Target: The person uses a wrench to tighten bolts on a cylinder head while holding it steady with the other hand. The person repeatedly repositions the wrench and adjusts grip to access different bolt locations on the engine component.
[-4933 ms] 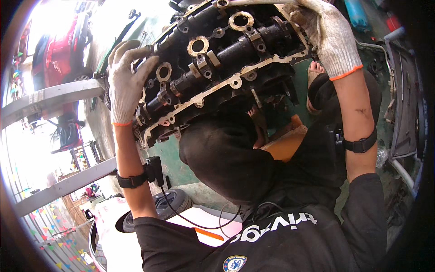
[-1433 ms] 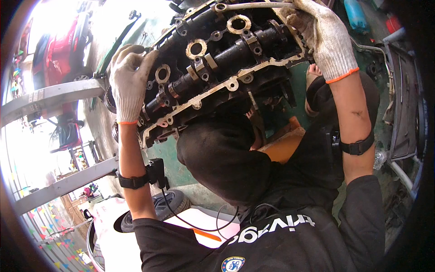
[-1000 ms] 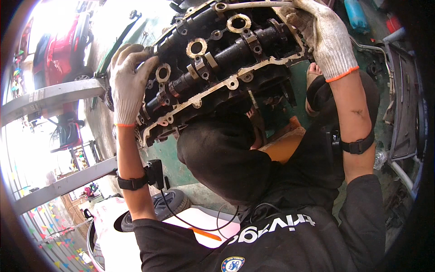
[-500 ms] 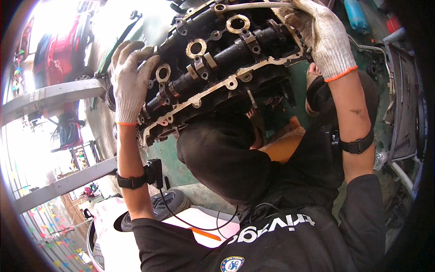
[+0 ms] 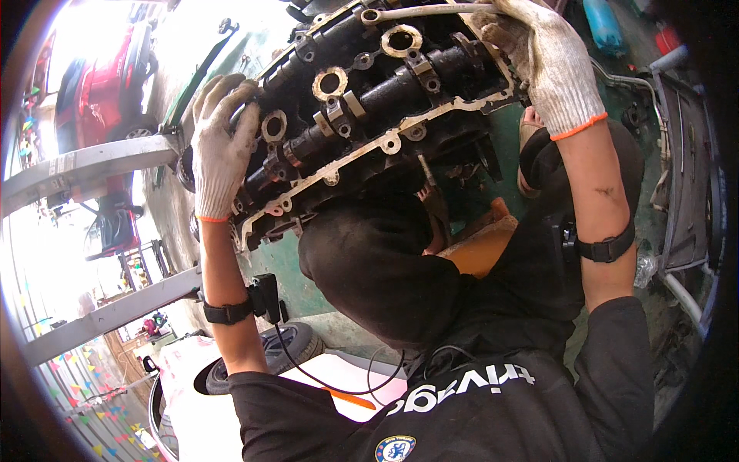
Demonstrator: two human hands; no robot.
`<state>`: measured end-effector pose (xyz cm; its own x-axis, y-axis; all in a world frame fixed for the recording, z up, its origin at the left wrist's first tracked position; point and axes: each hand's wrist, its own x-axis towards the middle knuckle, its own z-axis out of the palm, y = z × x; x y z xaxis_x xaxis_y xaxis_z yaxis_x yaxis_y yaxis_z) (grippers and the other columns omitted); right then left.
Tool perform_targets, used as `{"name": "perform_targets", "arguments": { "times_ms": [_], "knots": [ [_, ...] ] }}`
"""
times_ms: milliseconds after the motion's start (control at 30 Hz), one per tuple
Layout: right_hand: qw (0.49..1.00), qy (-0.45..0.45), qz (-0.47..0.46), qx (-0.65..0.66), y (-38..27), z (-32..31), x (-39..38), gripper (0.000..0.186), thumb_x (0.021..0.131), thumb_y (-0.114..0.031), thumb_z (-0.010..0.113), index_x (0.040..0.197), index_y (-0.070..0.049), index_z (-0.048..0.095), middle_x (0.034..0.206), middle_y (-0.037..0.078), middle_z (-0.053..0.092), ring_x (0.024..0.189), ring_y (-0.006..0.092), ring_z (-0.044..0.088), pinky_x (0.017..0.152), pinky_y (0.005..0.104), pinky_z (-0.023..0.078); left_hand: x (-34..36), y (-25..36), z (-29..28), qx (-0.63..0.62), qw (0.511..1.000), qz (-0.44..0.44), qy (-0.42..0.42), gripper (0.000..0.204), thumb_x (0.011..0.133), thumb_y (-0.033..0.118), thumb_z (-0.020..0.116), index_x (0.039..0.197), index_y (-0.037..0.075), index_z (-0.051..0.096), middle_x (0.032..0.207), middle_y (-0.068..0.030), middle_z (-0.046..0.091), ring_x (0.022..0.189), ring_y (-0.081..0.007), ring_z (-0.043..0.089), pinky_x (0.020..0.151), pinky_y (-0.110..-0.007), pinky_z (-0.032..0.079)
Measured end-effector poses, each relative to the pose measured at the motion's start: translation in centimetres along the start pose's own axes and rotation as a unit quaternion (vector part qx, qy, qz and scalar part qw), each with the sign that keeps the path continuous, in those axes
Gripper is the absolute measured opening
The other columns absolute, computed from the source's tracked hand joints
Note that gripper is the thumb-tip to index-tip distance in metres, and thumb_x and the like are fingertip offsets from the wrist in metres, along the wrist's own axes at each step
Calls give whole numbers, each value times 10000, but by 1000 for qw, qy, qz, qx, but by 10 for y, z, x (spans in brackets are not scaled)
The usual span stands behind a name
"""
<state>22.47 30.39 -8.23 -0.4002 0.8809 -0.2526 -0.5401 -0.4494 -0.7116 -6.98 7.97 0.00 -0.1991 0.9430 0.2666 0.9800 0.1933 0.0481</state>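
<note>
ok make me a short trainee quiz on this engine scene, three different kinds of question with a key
1. Multiple choice: what does the right hand hold?
A) a hammer
B) a wrench
C) a rag

2. True or false: the left hand is bare.

3. Fill in the blank: the red vehicle shows on the picture's ____ side.

Key:
1. B
2. False; it wears a white glove with an orange edge.
3. left
</note>
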Motion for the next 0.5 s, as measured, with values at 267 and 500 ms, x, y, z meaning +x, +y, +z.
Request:
{"name": "perform_targets", "arguments": {
  "times_ms": [267,500],
  "knots": [
    [1000,11,9,-8,-3,5,-3,104,978,-60,619,1027,17,670,863,113,711,713,192,685,620,290,578,5,5,-2,55,997,-47,6,317,935,256,727,1140,16,758,1265,-152,681,1310,-322,545,1107,-435,416],
    [1000,4,3,8,-1,4,-1,114,986,-32,600,1048,51,648,869,127,695,707,194,678,610,296,597,-3,6,2,0,999,-28,42,291,938,250,734,1077,-3,770,1231,-154,694,1291,-316,560,1116,-424,406]
  ]
}}
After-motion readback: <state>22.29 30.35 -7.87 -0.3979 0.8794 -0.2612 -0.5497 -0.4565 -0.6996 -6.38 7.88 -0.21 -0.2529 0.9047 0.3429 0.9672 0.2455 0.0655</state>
